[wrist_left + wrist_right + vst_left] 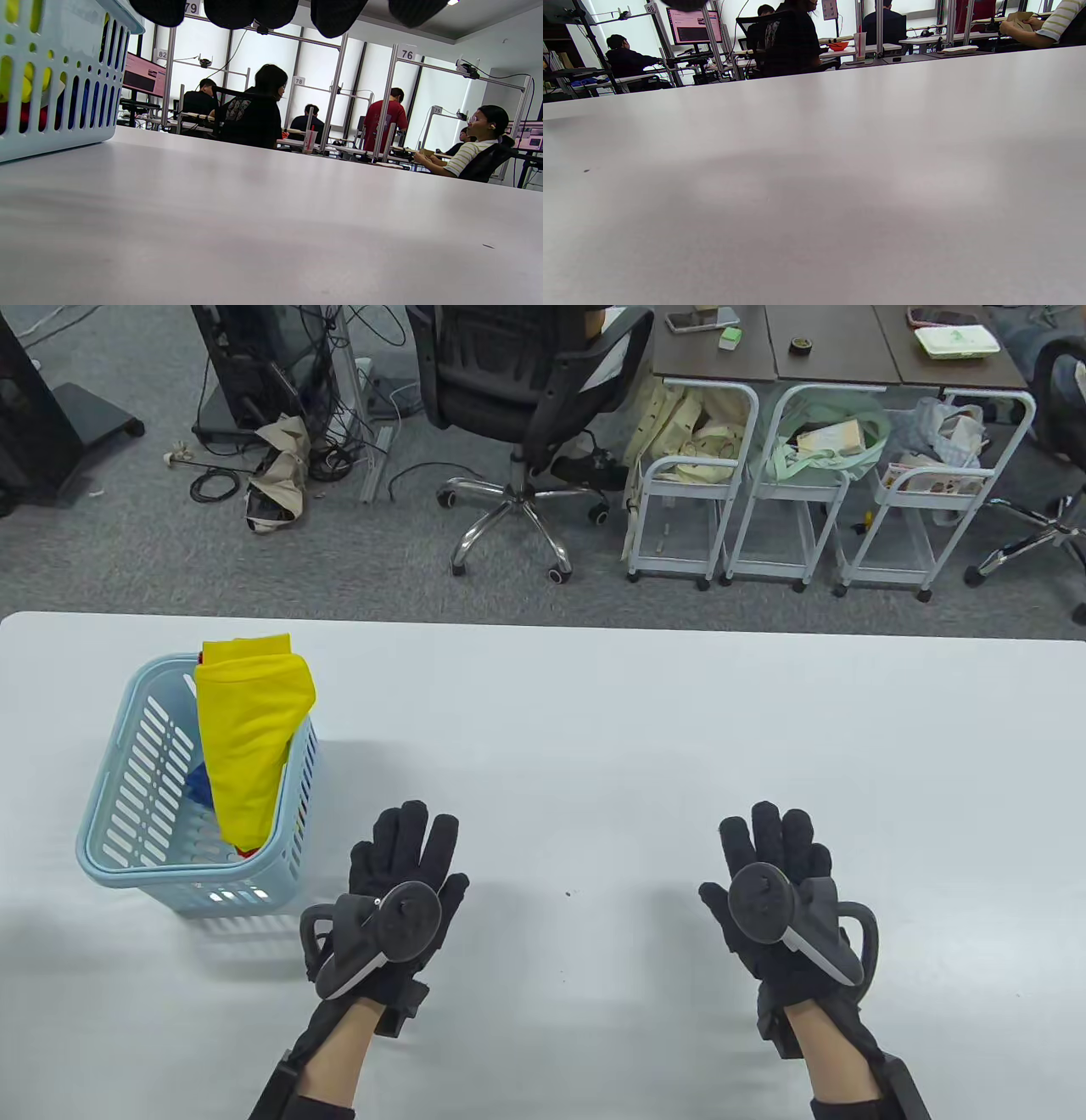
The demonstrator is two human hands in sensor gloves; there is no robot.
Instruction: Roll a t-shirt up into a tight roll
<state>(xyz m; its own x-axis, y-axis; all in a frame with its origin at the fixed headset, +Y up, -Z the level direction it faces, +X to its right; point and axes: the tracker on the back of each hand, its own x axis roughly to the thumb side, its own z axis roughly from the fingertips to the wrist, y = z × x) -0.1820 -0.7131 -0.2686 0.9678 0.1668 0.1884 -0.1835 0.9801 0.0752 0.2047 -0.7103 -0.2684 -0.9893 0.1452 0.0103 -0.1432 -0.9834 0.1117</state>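
Observation:
A yellow t-shirt (pixel 250 738) stands bunched in a light blue slotted basket (pixel 127 814) at the table's left, rising above its rim, with blue and red cloth beneath it. My left hand (pixel 405 848) lies flat on the white table just right of the basket, fingers straight, holding nothing. My right hand (pixel 776 840) lies flat further right, fingers straight and empty. In the left wrist view the basket (pixel 55 84) fills the left edge and my fingertips (pixel 335 15) hang at the top. The right wrist view shows only bare table (pixel 814 169).
The white table (pixel 645 729) stretches wide between and beyond my hands. Past its far edge are an office chair (pixel 526 407), white wire carts (pixel 764 492) and desks. People sit at other workstations (pixel 254 110) in the background.

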